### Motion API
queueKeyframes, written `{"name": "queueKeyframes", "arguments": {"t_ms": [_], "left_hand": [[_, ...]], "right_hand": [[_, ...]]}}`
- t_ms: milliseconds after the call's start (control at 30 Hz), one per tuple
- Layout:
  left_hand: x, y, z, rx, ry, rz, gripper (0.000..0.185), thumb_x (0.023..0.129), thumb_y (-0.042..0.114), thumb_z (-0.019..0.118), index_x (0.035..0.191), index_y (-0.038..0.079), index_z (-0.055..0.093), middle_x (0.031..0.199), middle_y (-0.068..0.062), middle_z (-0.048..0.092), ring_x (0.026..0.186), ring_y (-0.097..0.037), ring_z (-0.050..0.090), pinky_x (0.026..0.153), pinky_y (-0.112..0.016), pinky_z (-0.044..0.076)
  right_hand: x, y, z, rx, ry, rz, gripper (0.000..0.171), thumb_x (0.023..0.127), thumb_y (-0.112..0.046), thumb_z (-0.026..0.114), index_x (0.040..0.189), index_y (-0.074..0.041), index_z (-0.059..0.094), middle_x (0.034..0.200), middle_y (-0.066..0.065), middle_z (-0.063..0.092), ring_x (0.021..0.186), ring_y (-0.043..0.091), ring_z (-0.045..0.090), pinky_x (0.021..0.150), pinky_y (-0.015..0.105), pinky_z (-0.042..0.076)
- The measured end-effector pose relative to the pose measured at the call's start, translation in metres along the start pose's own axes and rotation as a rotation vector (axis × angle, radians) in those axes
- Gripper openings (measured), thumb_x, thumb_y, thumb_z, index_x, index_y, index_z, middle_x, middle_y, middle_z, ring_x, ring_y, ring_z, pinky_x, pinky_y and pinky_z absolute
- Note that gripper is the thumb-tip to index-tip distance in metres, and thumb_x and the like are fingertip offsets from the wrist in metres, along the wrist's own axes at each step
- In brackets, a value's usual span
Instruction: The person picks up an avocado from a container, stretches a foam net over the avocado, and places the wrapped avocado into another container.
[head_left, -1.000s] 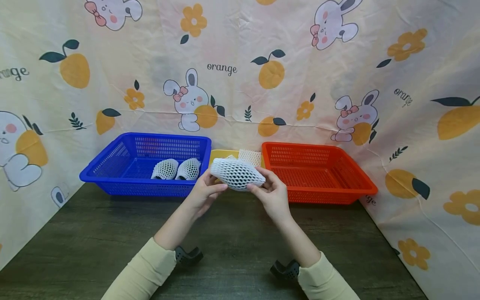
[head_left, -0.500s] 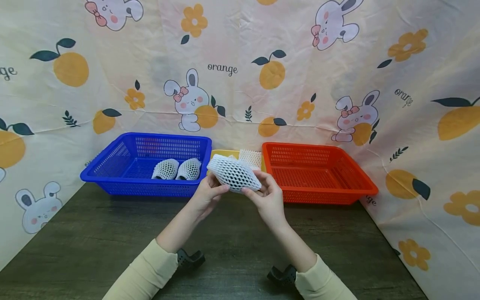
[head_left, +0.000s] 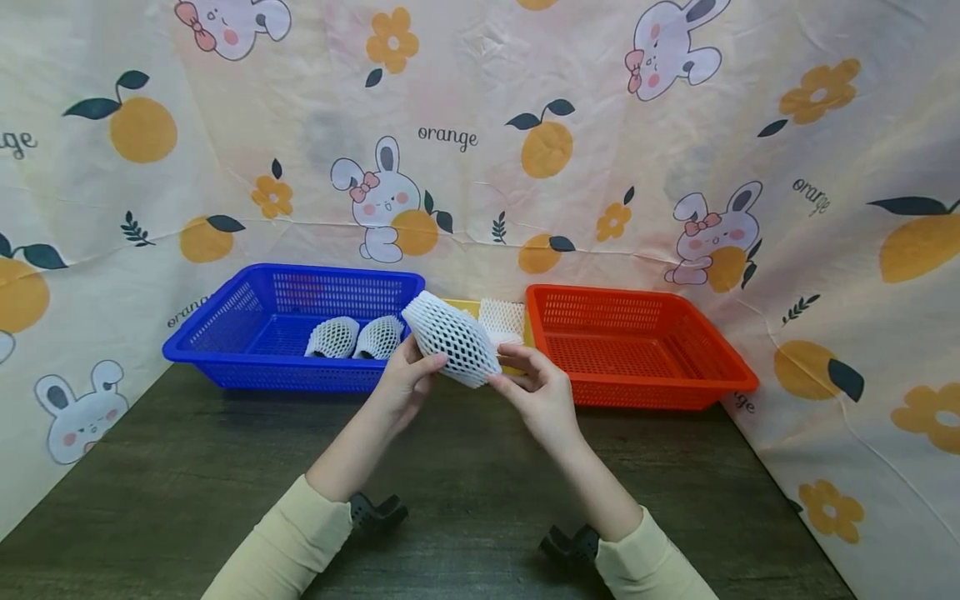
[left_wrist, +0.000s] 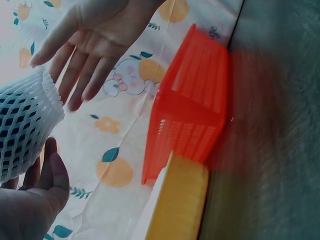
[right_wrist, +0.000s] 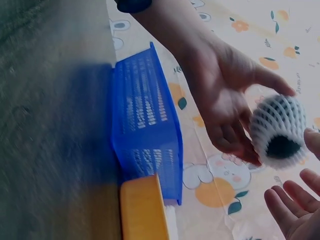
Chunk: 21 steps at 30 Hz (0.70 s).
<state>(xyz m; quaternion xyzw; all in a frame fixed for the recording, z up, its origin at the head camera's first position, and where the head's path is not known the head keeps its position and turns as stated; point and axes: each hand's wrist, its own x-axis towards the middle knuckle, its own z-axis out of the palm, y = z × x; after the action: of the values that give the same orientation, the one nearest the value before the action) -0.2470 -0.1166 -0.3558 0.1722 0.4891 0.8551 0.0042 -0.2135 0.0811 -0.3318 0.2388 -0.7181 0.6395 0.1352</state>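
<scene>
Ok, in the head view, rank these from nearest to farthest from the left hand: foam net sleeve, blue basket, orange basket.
1. Foam net sleeve: gripped by the left hand.
2. Blue basket: just behind, to its left.
3. Orange basket: farthest, beyond the right hand.

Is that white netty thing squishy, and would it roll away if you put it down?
Probably squishy: the white foam net is open mesh, so it likely gives under the left hand. It looks light for its size. Its rounded, tapered shape might roll a little on the table, though soft foam usually grips.
</scene>
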Motion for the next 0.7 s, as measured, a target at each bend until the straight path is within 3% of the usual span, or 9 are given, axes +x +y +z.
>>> {"name": "queueKeyframes", "arguments": {"t_ms": [233, 300, 500, 700], "left_hand": [[0.003, 0.016, -0.011, -0.021, 0.017, 0.017, 0.066, 0.085, 0.006, 0.056, 0.143, 0.009, 0.025, 0.126, -0.007, 0.046, 0.111, -0.018, 0.051, 0.093, -0.032, 0.042], [0.004, 0.021, -0.014, -0.029, 0.042, 0.028, 0.062, 0.085, 0.006, 0.055, 0.14, 0.011, 0.027, 0.125, -0.007, 0.047, 0.109, -0.018, 0.053, 0.091, -0.032, 0.043], [0.007, 0.033, -0.027, -0.003, 0.142, 0.065, 0.047, 0.085, 0.007, 0.055, 0.127, 0.013, 0.034, 0.116, -0.004, 0.054, 0.103, -0.018, 0.057, 0.085, -0.031, 0.045], [0.008, 0.044, -0.039, 0.037, 0.194, 0.103, 0.049, 0.088, 0.008, 0.052, 0.132, 0.013, 0.031, 0.123, -0.007, 0.047, 0.108, -0.021, 0.054, 0.088, -0.032, 0.045]], "right_hand": [[0.006, -0.002, -0.017, -0.12, 0.076, -0.062, 0.032, 0.083, 0.003, 0.072, 0.113, 0.008, 0.063, 0.11, 0.021, 0.064, 0.093, 0.035, 0.064, 0.079, 0.031, 0.053], [0.008, -0.001, -0.022, -0.182, 0.108, -0.078, 0.031, 0.083, 0.001, 0.072, 0.112, 0.007, 0.064, 0.109, 0.02, 0.064, 0.093, 0.033, 0.064, 0.081, 0.036, 0.053], [0.02, 0.032, -0.047, -0.382, 0.171, -0.114, 0.032, 0.082, -0.013, 0.077, 0.112, -0.003, 0.068, 0.109, 0.01, 0.066, 0.1, 0.028, 0.06, 0.087, 0.044, 0.048], [0.025, 0.043, -0.06, -0.506, 0.164, -0.07, 0.034, 0.083, -0.015, 0.077, 0.113, -0.003, 0.067, 0.11, 0.01, 0.066, 0.104, 0.025, 0.058, 0.09, 0.046, 0.045]]}}
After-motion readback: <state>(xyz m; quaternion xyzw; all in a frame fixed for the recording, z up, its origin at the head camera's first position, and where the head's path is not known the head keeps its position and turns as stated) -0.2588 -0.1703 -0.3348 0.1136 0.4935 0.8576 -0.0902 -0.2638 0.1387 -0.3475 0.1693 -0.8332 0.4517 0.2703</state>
